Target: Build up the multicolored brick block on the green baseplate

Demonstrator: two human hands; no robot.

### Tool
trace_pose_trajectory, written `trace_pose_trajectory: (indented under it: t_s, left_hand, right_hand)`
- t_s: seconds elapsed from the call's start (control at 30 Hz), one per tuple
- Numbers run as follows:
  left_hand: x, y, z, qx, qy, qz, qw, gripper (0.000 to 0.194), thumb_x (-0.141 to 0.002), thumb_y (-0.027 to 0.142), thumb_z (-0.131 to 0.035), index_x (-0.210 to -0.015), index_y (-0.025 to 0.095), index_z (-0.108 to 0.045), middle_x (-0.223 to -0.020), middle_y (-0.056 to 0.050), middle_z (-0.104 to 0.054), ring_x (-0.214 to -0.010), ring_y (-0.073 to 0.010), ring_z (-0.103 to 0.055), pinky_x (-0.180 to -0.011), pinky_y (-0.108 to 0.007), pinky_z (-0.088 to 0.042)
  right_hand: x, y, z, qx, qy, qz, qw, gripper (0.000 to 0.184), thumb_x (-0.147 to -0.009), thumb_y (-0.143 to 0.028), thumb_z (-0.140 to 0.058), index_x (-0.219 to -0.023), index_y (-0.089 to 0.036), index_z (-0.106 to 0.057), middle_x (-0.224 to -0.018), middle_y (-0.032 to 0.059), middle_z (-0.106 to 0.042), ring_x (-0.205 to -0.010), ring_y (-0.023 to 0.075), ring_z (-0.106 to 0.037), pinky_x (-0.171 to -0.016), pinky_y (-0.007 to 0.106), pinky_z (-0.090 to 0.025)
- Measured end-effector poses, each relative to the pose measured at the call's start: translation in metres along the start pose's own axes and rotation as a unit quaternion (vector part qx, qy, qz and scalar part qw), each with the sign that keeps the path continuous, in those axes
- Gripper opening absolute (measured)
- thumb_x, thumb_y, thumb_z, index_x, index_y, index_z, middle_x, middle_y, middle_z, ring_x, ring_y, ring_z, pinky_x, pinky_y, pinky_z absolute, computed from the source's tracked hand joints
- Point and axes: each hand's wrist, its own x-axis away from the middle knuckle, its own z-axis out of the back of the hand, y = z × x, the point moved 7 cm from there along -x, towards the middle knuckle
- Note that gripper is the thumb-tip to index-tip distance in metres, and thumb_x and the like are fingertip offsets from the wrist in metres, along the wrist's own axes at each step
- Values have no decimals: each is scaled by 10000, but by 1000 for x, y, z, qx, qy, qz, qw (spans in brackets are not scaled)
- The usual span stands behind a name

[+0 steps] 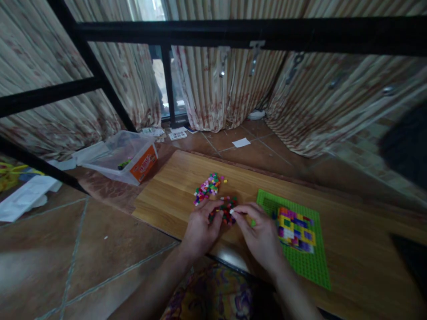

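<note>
Both my hands rest on a wooden board (173, 186) laid on the floor. My left hand (201, 226) lies over the near edge of a small heap of dark red and green bricks (227, 212), fingers curled. My right hand (260, 231) pinches a tiny white piece at its fingertips, right beside that heap. A second pile of pink, yellow and green bricks (208, 186) sits just beyond. To the right lies a green baseplate (307, 262) with a patch of yellow, purple, red and blue bricks (295, 229) built on it.
A clear plastic box with an orange label (128, 159) stands on the tiled floor at the left. Black metal bars (233, 33) cross overhead and at the left. Striped curtains hang behind. Papers lie by the window, and a white bag lies at far left.
</note>
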Motion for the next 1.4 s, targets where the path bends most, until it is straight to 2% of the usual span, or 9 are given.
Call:
trace_pose_trajectory:
  t_s: [0.1, 0.2, 0.3, 0.37, 0.53, 0.77, 1.1, 1.4]
  left_hand:
    - [14, 15, -22, 28, -39, -1, 999, 215, -897, 218, -522, -1069, 211, -650, -1030, -56, -687, -977, -178, -632, -891, -318, -515]
    - [29, 26, -51, 41, -93, -6, 995, 243, -888, 203, -515, -1098, 216, -636, -968, -49, -680, -896, -164, -636, -832, -298, -525]
    - [40, 38, -78, 40, -141, -37, 989, 284, -888, 198, -505, -1153, 202, -609, -944, -59, -666, -884, -172, -631, -811, -302, -524]
    - [42, 45, -91, 31, -160, -63, 985, 318, -894, 199, -493, -1197, 183, -586, -1001, -83, -661, -952, -194, -623, -853, -328, -521]
    - [38, 52, -112, 0, -186, -82, 979, 401, -899, 190, -468, -1297, 176, -513, -1132, -107, -631, -1089, -225, -585, -945, -379, -507]
    - [33, 55, -123, -29, -206, -100, 973, 438, -918, 207, -432, -1355, 182, -451, -1190, -112, -598, -1103, -222, -575, -987, -394, -487]
    - [35, 66, -129, -78, -219, -167, 958, 511, -911, 180, -426, -1418, 219, -380, -1258, -85, -555, -1142, -213, -546, -1005, -378, -477]
    - [36, 71, -137, -247, -216, -263, 907, 479, -923, 214, -430, -1401, 169, -428, -1310, -125, -551, -1100, -245, -568, -946, -396, -490]
  right_hand:
    - [40, 5, 37, 75, 74, -28, 994, 184, -917, -370, -561, -912, -264, -711, -938, 38, -693, -908, 197, -633, -820, 349, -499]
    - [78, 21, 81, 145, 164, -64, 974, 186, -895, -388, -598, -909, -251, -723, -966, 49, -690, -918, 208, -639, -838, 369, -502]
    - [98, 31, 113, 201, 211, -44, 956, 189, -888, -376, -613, -899, -229, -730, -926, 54, -680, -862, 200, -639, -803, 360, -509]
    - [101, 37, 122, 230, 219, -28, 948, 178, -890, -357, -616, -890, -223, -734, -910, 52, -672, -852, 194, -632, -792, 354, -509]
    - [92, 44, 111, 276, 201, 8, 940, 167, -904, -326, -604, -898, -228, -739, -1005, 65, -663, -941, 206, -611, -828, 374, -506]
    - [83, 47, 98, 314, 181, 42, 931, 128, -900, -260, -616, -927, -228, -737, -1057, 76, -650, -947, 209, -591, -814, 384, -510]
    - [86, 54, 100, 248, 223, 45, 942, 85, -870, -236, -657, -919, -247, -726, -1101, 72, -644, -968, 205, -599, -813, 390, -521]
    - [86, 50, 99, 255, 225, 62, 938, 101, -869, -209, -653, -933, -246, -722, -1088, 71, -658, -961, 204, -599, -813, 389, -514]
